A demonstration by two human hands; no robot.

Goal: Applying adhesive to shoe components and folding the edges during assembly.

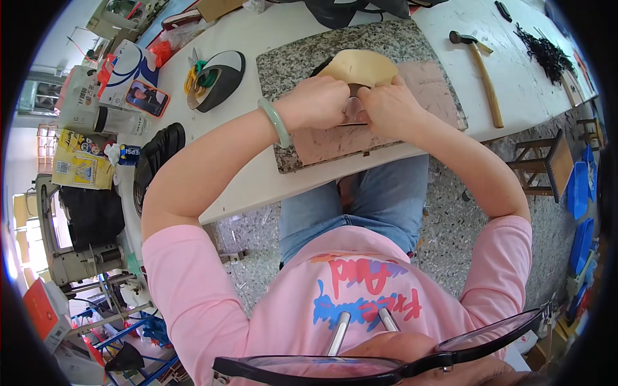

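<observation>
Both hands meet over a speckled granite slab [283,61] with a pinkish-brown sheet [421,90] on it. My left hand [325,101], below a green bangle, is closed on the near edge of a curved tan piece [360,63] that looks like a shoe upper with its lining showing. My right hand [391,108] pinches the same near edge from the right, its thumb close to the left fingers. A black part shows at the left of the piece. The fingers hide most of the gripped edge.
On the right lie a hammer [487,83] and a heap of black strips [546,55]. To the left are a black-and-white shoe upper [225,80], scissors [192,74], a phone [148,98], a jar [121,120] and black shoe pieces [158,154]. A wooden stool [547,164] stands at right.
</observation>
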